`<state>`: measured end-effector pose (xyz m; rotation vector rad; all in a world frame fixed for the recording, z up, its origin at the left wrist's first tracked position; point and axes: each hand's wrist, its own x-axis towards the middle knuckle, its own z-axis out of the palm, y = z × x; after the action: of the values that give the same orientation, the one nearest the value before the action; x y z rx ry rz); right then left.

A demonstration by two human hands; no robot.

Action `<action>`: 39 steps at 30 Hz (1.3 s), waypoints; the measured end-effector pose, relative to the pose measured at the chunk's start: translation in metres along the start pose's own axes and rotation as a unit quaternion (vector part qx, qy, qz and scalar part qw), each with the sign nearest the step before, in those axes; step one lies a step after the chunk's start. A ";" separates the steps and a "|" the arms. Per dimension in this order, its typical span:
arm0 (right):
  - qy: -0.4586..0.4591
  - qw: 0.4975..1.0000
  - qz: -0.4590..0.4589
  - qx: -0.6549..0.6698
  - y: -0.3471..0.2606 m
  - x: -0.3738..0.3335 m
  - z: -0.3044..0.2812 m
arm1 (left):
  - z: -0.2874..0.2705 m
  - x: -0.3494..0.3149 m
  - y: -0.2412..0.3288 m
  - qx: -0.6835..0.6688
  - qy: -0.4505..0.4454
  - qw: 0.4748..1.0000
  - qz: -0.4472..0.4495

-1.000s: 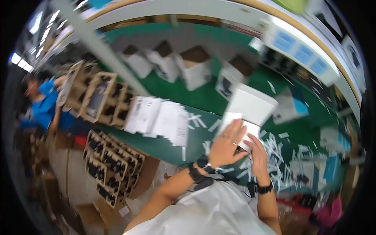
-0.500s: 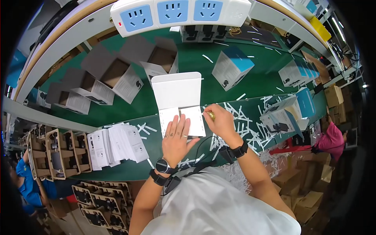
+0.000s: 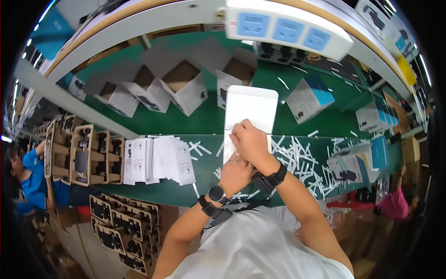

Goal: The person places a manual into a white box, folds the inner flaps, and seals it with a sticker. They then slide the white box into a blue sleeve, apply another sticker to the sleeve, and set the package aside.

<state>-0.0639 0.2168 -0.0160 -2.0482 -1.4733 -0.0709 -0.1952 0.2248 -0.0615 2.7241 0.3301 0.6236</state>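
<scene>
A small white carton with its lid raised [image 3: 253, 107] stands on the green bench in front of me. My right hand [image 3: 252, 145] reaches across it, closed, with the fingertips over the carton's left side near the lid fold. Whatever those fingers hold is hidden. Below and partly behind it, my left hand [image 3: 236, 176] rests at the carton's near edge, its fingers extended toward the box and partly covered by the right hand and wrist. Most of the carton's inside is hidden by my hands.
Opened white-and-grey boxes [image 3: 188, 95] line the far left. A stack of white printed sleeves [image 3: 174, 160] and cardboard trays [image 3: 83, 158] lie left. Loose paper strips [image 3: 299, 160] cover the right; closed boxes [image 3: 306, 102] stand beyond. A power strip [image 3: 285, 28] hangs overhead.
My right hand, earlier holding a small gold-coloured thing at the carton's right edge, has crossed to its left side. My left hand has drawn back toward the near edge. The view has shifted.
</scene>
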 end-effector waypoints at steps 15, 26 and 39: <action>0.187 0.749 0.336 0.539 0.117 -0.002 -0.067 | 0.012 -0.010 0.000 -0.022 0.034 0.999 0.033; -0.301 0.910 -0.031 0.283 0.057 0.013 -0.085 | -0.026 0.008 -0.023 -0.242 0.030 0.968 -0.059; -0.168 0.959 -0.113 0.198 0.008 -0.017 -0.079 | -0.023 -0.004 -0.033 -0.478 0.068 0.869 -0.105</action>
<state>-0.0398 0.1614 0.0378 -1.6148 -1.7555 0.4665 -0.2142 0.2598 -0.0557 1.6717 0.2481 0.6756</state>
